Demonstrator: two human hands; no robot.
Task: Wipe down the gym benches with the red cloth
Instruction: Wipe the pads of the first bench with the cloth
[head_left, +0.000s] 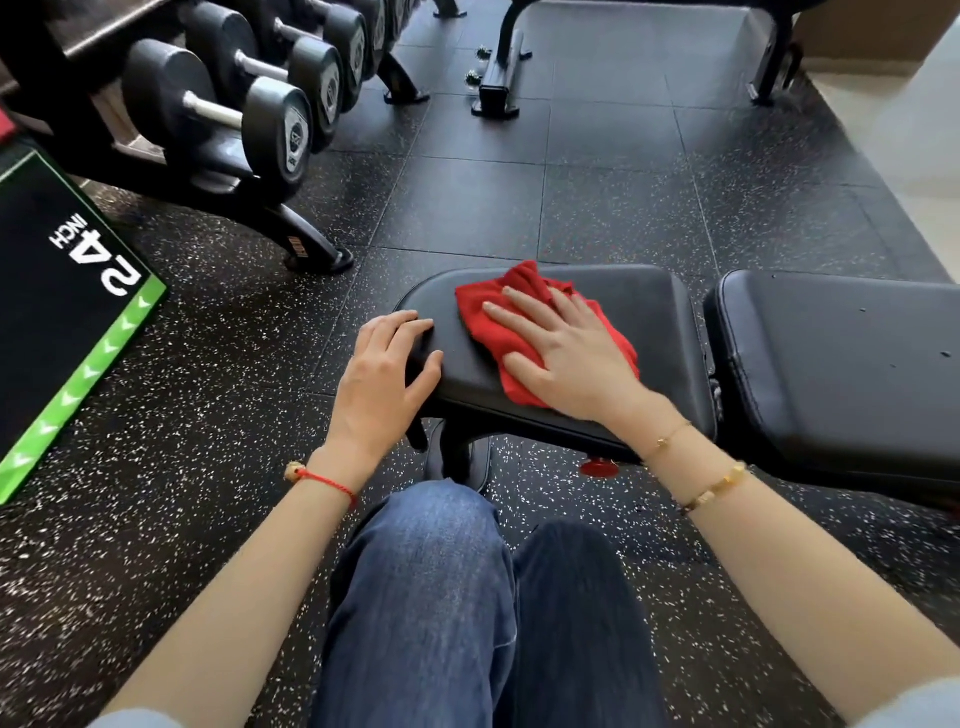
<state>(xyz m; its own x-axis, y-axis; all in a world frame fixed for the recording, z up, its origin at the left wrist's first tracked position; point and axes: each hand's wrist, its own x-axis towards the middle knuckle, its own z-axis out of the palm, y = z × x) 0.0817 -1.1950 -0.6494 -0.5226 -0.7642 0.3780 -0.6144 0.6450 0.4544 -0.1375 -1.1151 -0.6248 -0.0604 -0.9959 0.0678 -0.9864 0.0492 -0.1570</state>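
Two hands: both are resting on the black padded seat of the counter (639, 322).
Right hand (563, 353): it is lying flat with fingers spread, palm pressing down on the red cloth (519, 291); it is not pinching anything.
Left hand (384, 374): it is sitting at the seat's rounded left end, fingers loosely curled over the edge, touching the pad and apart from the cloth.
Red cloth: it is lying crumpled on the middle of the seat pad, bunching up beyond the right fingertips and showing on both sides of the palm.
Back pad (841, 374): it is sitting just beside the seat on the right, a narrow gap showing between them.
Wrists: a red string bracelet (324, 480) is circling the left one, and gold bracelets (714, 488) are circling the right.
Knees: blue jeans (441, 597) are showing below the seat.
Floor (208, 364): speckled black rubber tiles are running under everything.
Dumbbell rack (223, 109): it is standing at upper left, well apart from the seat.
Plyo box (62, 291): it is standing at far left, marked "24 INCH".
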